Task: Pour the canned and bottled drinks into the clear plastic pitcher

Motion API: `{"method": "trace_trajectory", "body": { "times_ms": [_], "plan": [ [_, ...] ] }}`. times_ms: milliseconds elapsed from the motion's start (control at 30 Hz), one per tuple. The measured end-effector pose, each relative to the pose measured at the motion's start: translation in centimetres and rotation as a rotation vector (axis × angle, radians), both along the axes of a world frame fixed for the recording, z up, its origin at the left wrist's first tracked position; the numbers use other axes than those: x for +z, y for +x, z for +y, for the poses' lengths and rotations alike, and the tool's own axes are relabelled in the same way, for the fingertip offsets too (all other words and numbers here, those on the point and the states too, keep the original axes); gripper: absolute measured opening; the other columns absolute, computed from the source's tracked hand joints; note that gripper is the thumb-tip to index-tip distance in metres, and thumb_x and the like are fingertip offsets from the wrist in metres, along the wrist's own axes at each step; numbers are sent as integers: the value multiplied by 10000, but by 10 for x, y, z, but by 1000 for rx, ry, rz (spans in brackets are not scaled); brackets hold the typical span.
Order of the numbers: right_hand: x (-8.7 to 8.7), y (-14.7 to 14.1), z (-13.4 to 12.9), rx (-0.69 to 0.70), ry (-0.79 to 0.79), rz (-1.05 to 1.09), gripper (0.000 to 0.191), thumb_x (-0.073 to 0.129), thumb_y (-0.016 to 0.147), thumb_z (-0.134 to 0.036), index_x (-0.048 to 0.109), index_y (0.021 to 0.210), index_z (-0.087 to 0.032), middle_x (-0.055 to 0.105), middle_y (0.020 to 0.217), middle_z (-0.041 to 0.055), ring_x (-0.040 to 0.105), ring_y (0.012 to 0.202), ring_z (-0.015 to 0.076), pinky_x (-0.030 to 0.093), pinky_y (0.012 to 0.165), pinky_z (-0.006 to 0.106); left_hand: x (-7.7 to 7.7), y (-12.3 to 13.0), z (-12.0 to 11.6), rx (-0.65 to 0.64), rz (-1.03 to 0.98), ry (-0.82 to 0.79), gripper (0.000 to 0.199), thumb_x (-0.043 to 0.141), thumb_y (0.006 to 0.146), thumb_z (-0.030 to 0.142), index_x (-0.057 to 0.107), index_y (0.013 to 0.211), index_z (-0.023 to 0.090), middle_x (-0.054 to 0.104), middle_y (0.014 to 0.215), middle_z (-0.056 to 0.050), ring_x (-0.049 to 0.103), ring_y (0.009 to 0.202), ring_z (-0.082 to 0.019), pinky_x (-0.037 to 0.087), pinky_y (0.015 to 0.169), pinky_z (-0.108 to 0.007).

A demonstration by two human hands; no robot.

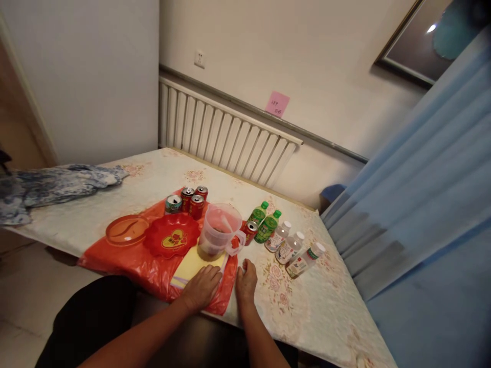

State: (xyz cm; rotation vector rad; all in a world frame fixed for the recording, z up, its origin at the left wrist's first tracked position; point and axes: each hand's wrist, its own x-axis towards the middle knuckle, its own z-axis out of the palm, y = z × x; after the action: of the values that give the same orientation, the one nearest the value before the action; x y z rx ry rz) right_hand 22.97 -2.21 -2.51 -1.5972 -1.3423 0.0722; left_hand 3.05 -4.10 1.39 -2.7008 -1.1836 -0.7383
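Note:
My left hand (202, 288) lies palm down, fingers stretched forward, on the near edge of a yellow cloth or pad (187, 268) and the red plastic sheet (149, 273). My right hand (246, 280) rests on the tablecloth just right of the sheet, its fingers loosely curled with nothing visible in them. Ahead of both hands stands a translucent pink plastic jug (218, 230), its handle pointing right. Something pale leans inside it, and its base is on the yellow pad. To its left sits a red scalloped plate (159, 243) with a yellow heart.
An orange round lid or dish (126, 230) lies left. Several drink cans (196, 207) stand behind the plate; another red can (250, 232) is by the jug. Green bottles (267, 226) and clear bottles (290, 248) line the right. Bunched cloth (65, 185) lies far left; a blue curtain (414, 179) hangs right.

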Motion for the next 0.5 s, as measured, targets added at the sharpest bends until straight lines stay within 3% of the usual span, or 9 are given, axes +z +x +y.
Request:
{"method": "trace_trajectory", "body": {
  "times_ms": [500],
  "plan": [
    [2,0,-2,3,-19,-1,363,475,860,-275,676,1121,-124,723,1029,171,675,963,298,519,900,425,-15,-4,-6,4,-54,-52,259,485,919,99,616,1121,193,628,1161,-96,548,1071,-248,466,946,-413]
  ]
}}
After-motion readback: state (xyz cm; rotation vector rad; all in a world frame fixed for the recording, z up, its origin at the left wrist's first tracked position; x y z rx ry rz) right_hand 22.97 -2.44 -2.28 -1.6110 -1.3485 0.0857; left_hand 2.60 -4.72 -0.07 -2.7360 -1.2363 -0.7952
